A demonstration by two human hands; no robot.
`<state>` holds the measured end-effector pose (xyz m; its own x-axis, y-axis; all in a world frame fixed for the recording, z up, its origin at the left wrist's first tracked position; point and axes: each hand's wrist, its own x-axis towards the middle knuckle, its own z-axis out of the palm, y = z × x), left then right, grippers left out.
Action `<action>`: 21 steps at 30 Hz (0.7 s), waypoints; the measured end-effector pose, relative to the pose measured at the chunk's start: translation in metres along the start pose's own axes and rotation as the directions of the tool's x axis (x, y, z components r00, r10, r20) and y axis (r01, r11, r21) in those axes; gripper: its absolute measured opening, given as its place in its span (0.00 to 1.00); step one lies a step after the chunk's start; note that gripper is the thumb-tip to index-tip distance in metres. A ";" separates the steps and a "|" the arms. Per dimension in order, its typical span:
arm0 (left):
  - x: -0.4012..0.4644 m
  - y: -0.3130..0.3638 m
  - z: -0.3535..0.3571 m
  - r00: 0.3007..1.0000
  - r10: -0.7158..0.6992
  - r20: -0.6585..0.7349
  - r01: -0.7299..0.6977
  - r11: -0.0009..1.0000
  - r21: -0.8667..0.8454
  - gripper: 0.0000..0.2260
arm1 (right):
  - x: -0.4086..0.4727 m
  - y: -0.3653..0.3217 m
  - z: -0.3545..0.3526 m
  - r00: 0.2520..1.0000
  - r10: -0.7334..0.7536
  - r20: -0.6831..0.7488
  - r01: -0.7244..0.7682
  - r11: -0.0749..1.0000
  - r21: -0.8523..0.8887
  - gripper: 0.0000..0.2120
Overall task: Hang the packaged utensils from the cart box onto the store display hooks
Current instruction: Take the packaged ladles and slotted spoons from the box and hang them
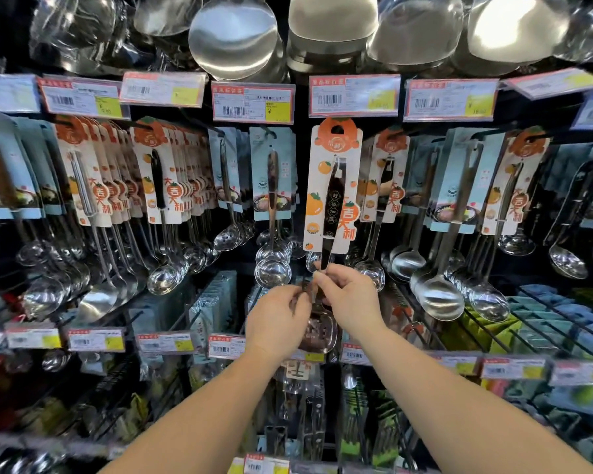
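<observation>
Your right hand is pinched narrow, thumb and forefinger closed on the metal stem of the packaged utensil, just below the bottom edge of its backing card. Your left hand is curled beside it, fingertips closed in at the same stem a little lower; whether it truly grips or only touches, you cannot tell. The two hands are nearly touching. The utensil's perforated head hangs below and between your hands, partly hidden by them.

The card, white with orange fruit print, stands upright at the centre of the display, its orange top with the hang hole just beneath a price label. Whether the hole is already over a hook cannot be told.

Room is tight. To the left, just beside your card, hang blue-carded spoons; to the right, orange-carded ladles sit close, their bowls near your right knuckles. Farther left, a thick row of orange-carded utensils fills its hooks, and farther right hang larger blue-carded ladles. Overhead, big steel bowls and skimmers hang past the label rail.

Below your hands a lower label rail crosses near your wrists. On the far right, a wire rack holds blue and green packets.
</observation>
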<state>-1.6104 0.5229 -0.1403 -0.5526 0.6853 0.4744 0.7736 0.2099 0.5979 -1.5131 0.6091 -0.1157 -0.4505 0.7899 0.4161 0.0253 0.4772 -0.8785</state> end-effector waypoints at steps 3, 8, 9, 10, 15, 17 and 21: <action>0.006 -0.013 -0.007 0.995 -0.055 -0.085 0.059 0.997 0.044 0.12 | 0.003 -0.002 0.000 1.000 -0.003 0.003 0.003 1.000 -0.021 0.05; 0.013 -0.026 -0.015 0.987 -0.028 -0.157 0.054 0.986 0.159 0.13 | 0.004 -0.002 -0.001 1.000 0.001 0.000 -0.001 1.000 0.019 0.07; 0.014 -0.027 -0.015 0.988 -0.023 -0.151 0.050 0.982 0.180 0.13 | 0.005 -0.001 -0.001 1.000 0.001 0.001 -0.001 1.000 0.020 0.06; 0.016 -0.027 -0.015 0.989 -0.018 -0.144 0.046 0.980 0.196 0.14 | 0.005 0.000 -0.002 1.000 0.001 -0.001 -0.001 1.000 0.019 0.06; 0.022 -0.029 -0.010 0.995 0.029 -0.095 -0.001 0.959 0.284 0.15 | 0.003 0.000 -0.007 1.000 -0.016 -0.025 0.016 1.000 0.021 0.12; 0.022 -0.027 -0.009 0.996 0.055 -0.072 -0.028 0.943 0.331 0.16 | 0.003 0.001 -0.009 0.999 -0.024 -0.042 0.026 0.999 0.041 0.09; 0.026 -0.023 -0.005 0.997 0.072 -0.019 -0.059 0.919 0.389 0.17 | 0.006 0.001 -0.012 0.999 -0.030 -0.020 0.030 1.000 0.006 0.06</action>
<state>-1.6444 0.5319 -0.1386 -0.5011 0.6852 0.5286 0.8645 0.4236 0.2704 -1.5054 0.6193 -0.1115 -0.4331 0.7827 0.4470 0.0064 0.4986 -0.8668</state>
